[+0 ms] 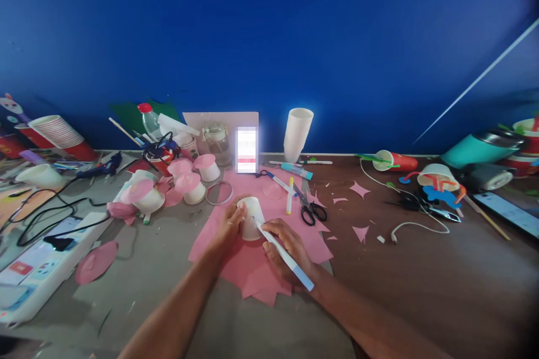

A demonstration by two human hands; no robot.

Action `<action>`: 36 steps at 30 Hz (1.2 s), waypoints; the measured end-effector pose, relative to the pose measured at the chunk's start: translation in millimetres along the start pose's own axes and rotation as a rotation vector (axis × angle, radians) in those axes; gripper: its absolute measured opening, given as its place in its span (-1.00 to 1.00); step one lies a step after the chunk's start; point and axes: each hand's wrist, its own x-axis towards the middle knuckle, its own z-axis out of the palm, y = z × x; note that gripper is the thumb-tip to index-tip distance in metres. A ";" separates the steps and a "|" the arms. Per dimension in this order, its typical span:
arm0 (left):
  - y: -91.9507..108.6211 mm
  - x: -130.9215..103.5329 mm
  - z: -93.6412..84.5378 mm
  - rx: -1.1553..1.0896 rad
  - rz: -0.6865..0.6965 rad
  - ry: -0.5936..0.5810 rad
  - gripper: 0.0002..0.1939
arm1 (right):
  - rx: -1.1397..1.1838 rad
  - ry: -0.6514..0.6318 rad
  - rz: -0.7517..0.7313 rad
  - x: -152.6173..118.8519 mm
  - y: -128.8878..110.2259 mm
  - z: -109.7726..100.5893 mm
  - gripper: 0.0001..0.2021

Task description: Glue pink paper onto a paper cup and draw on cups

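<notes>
White cup [253, 225] is partly covered by left hand [231, 220]; pen [288, 261] tip indistinct.

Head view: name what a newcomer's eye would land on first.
Likely the bright white screen, standing at the back of the pink paper. Nearer, the left hand holds a white cup while the right hand points a white pen at it. Behind everything rises a deep-blue wall.

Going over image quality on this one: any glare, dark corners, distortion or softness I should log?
Head view: the upright screen is glaring white and pixelated; head view, right edge: the blue wall falls to black in the upper corner; head view, far left: the cup stack looks stretched, probably lens distortion; head view, centre: the held cup and marker are recognisable, fine detail soft.
</notes>
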 end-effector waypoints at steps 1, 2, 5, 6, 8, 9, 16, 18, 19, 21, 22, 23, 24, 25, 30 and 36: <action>0.0 -0.2 0.2 -0.001 -0.005 0.006 -0.44 | -0.004 0.004 -0.003 0.0 0.2 0.1 -0.72; -0.1 -0.4 0.3 -0.007 -0.012 0.010 -0.44 | -0.009 0.008 -0.004 0.2 0.3 0.2 -0.72; -0.9 -0.5 0.1 -0.029 -0.025 0.001 -0.48 | -0.025 0.017 0.002 0.9 0.2 0.4 -0.71; -1.2 -0.6 -0.2 -0.032 -0.024 -0.002 -0.50 | -0.026 0.016 0.005 1.2 0.0 0.4 -0.71; -1.3 -0.7 -0.8 -0.021 -0.007 -0.003 -0.53 | -0.030 0.010 0.007 1.5 -0.5 0.2 -0.70; -1.3 -0.8 -1.2 -0.009 0.004 -0.006 -0.52 | -0.031 0.009 0.007 1.4 -0.7 0.1 -0.71; -2.7 1.3 -2.8 0.010 0.026 0.019 -0.53 | -0.006 0.008 0.024 -1.2 -0.4 -1.7 -0.73; -3.5 1.5 -3.1 0.005 0.022 0.022 -0.53 | 0.003 0.015 0.018 -1.1 -0.9 -2.3 -0.75; -3.7 1.2 -3.2 -0.002 0.017 0.021 -0.53 | 0.007 0.018 0.016 -0.8 -1.3 -2.5 -0.76; -3.9 0.4 -3.2 -0.020 0.004 0.020 -0.53 | 0.012 0.027 0.017 0.0 -2.2 -2.5 -0.77; -3.8 -0.1 -3.2 -0.028 -0.001 0.019 -0.53 | 0.014 0.029 0.018 0.4 -2.5 -2.4 -0.77; -3.6 -0.3 -3.1 -0.033 -0.006 0.014 -0.52 | 0.016 0.029 0.020 0.8 -2.7 -2.3 -0.76; -3.5 -0.4 -3.0 -0.036 -0.012 0.007 -0.52 | 0.017 0.028 0.020 1.1 -2.8 -2.2 -0.76; -3.3 -0.2 -2.9 -0.040 -0.019 -0.001 -0.52 | 0.016 0.026 0.023 1.3 -2.8 -2.0 -0.76; -3.7 1.6 -3.1 -0.017 -0.005 -0.001 -0.56 | -0.004 0.007 0.034 2.0 -2.7 -1.8 -0.77; -3.5 0.4 -1.7 -0.034 -0.027 0.005 -0.57 | -0.005 0.021 0.017 2.8 -2.0 -2.1 -0.78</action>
